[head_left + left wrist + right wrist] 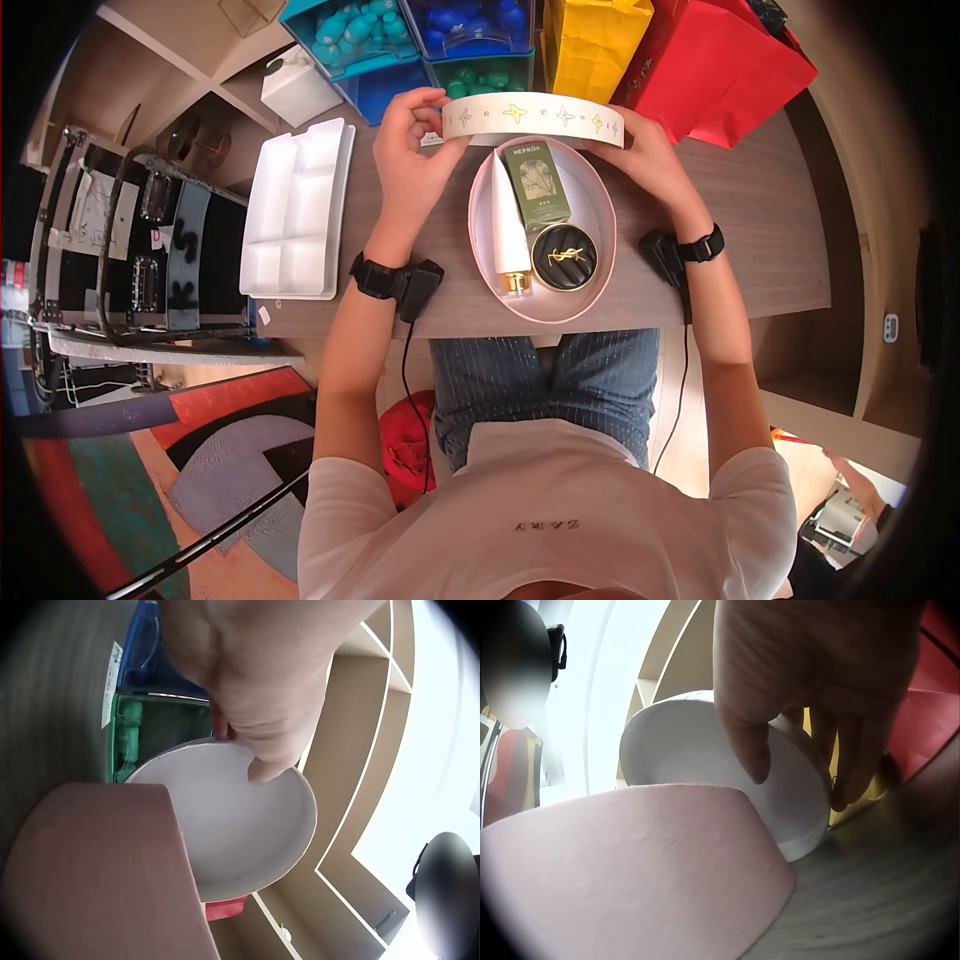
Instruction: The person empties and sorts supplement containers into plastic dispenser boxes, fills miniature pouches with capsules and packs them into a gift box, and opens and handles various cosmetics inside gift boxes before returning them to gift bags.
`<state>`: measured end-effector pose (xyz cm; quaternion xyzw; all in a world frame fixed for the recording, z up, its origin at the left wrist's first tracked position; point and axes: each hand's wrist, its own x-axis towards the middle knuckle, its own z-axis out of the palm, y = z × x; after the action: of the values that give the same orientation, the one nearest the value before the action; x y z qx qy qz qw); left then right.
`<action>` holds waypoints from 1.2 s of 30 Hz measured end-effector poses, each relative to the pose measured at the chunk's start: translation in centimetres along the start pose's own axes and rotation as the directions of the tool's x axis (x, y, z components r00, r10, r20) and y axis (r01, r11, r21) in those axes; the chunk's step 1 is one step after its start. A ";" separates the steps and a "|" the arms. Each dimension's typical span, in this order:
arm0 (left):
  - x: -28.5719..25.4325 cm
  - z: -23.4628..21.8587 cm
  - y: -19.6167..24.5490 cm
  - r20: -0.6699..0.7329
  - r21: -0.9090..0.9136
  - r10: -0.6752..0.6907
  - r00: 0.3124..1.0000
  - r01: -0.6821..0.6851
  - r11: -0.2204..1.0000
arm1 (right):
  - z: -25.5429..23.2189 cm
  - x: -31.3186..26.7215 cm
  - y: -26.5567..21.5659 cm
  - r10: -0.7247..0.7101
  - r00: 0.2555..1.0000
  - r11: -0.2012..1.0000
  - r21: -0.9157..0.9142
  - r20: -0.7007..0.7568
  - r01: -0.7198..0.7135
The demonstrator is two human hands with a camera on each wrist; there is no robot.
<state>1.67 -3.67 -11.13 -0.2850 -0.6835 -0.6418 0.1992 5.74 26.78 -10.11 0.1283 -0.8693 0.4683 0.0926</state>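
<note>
An oval pink box [590, 262] lies on the wooden table with a green carton [535, 183], a white tube [508, 232] and a round black compact [563, 257] inside. Both hands hold its oval white lid [533, 118] upright, tilted on edge, just behind the box. My left hand [412, 150] grips the lid's left end, my right hand [645, 150] its right end. The left wrist view shows the lid's white inside [240, 825] with fingers [262, 705] over its rim. In the right wrist view the thumb [750, 746] lies on the lid [682, 757] above the pink box wall [630, 877].
A white compartment tray [297, 210] lies to the left. Behind stand blue and green bins of small parts [420, 40], a yellow bag [592, 42] and a red bag [722, 65]. A white box [297, 88] sits at the back left. Shelving lies at the right.
</note>
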 end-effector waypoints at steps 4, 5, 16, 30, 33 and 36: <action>-0.1 0.1 -0.7 0.013 0.002 -0.017 1.000 0.017 1.000 | 0.0 0.0 0.0 0.012 1.000 1.000 0.026 0.004 -0.012; -0.1 0.0 -0.8 0.023 0.053 -0.028 0.999 0.027 0.998 | -0.1 0.0 -0.2 0.003 1.000 1.000 0.000 0.011 -0.003; 0.0 0.4 0.3 0.023 -0.216 -0.206 0.978 0.206 0.954 | -1.0 0.2 -0.7 -0.102 0.959 0.993 0.035 -0.266 0.116; -0.4 -0.2 -2.0 0.016 0.071 -0.258 0.966 0.256 0.964 | -0.6 0.2 -0.6 -0.070 0.989 0.996 0.039 -0.128 0.075; 0.5 -0.2 -0.7 0.020 0.137 0.137 0.990 -0.138 0.981 | -0.5 0.1 -1.5 -0.197 0.973 0.971 0.110 -0.121 0.210; 0.5 0.0 0.4 -0.033 0.078 0.176 0.984 -0.173 0.982 | -0.5 -0.1 -2.3 -0.267 0.958 0.954 0.108 -0.109 0.278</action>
<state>1.55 -3.59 -10.45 -0.3232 -0.6754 -0.6014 0.2788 6.53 25.96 -8.04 0.2306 -0.8078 0.5086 0.1887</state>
